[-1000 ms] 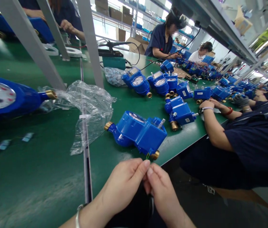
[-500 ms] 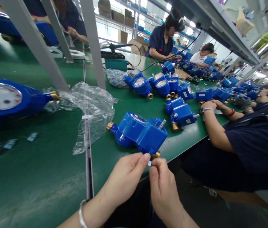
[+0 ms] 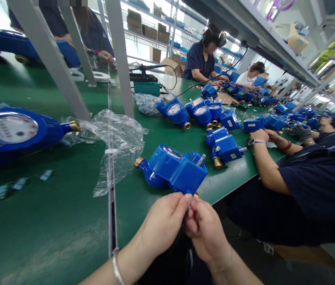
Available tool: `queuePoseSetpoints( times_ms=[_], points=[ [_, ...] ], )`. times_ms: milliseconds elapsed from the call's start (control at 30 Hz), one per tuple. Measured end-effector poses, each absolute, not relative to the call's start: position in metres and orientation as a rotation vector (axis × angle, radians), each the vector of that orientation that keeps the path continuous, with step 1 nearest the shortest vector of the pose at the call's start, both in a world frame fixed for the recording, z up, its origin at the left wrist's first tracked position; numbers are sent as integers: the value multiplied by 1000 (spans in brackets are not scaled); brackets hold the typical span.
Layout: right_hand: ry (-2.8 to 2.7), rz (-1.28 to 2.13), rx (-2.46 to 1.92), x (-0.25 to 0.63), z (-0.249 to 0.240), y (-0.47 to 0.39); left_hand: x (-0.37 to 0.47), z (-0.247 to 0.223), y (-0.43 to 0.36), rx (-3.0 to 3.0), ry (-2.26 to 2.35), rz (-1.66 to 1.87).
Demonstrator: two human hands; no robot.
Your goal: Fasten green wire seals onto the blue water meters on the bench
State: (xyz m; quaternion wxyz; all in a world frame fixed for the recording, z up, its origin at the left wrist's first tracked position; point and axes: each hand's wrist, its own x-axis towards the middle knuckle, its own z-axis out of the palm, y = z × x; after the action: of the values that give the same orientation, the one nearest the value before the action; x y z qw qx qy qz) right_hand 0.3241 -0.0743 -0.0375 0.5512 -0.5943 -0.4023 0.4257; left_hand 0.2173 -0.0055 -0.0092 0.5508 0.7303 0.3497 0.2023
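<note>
At the table's front edge my left hand [image 3: 165, 219] and my right hand [image 3: 207, 227] meet, both closed, with thumbs and forefingers pinched together. Between the fingertips is a small pale-blue piece, now almost wholly hidden by them. Just beyond my fingers a blue water meter [image 3: 175, 168] lies on the green table [image 3: 137, 209], its brass threaded end pointing left. A clear stub sticks up from its box part. The other brass end is partly behind my right fingers. I cannot tell whether my fingertips touch the meter.
Crumpled clear plastic bags [image 3: 120, 134] lie left of the meter, by a metal divider strip [image 3: 111, 213]. Small pale-blue pieces [image 3: 20, 183] and a larger meter [image 3: 21, 132] are farther left. More meters [image 3: 226, 144] stand right. A co-worker's arm [image 3: 264, 158] reaches in at right.
My right hand has turned and closed in against my left fingertips. The pale-blue piece, plainly visible before, is now mostly covered. The view has shifted slightly.
</note>
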Motion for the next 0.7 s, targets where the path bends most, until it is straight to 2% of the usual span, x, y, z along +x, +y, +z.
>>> queuePoseSetpoints(
  times_ms=[33,100,233,300,333,400,500,633,700],
  points=[
    [-858,1102,-1380,322,-38,-74,217,-10,-5,1742,833,474],
    [-966,973,-1462,321,-38,-76,217,-10,-2,1718,814,469],
    [-1587,-7,-1677,329,-41,-79,218,-10,1,1548,762,484],
    [-1760,-313,-1664,335,-41,-78,220,-9,1,1472,749,479],
    [-1813,-362,-1648,338,-40,-77,221,-9,1,1463,750,485],
    [-1851,-292,-1600,342,-37,-75,222,-9,0,1494,776,514],
    [-1707,95,-1588,343,-32,-74,224,-11,-1,1560,823,545],
    [-1092,844,-1499,333,-33,-71,227,-18,-2,1591,865,546],
    [-720,1069,-1304,325,-35,-68,228,-21,-2,1601,886,551]
  ],
)
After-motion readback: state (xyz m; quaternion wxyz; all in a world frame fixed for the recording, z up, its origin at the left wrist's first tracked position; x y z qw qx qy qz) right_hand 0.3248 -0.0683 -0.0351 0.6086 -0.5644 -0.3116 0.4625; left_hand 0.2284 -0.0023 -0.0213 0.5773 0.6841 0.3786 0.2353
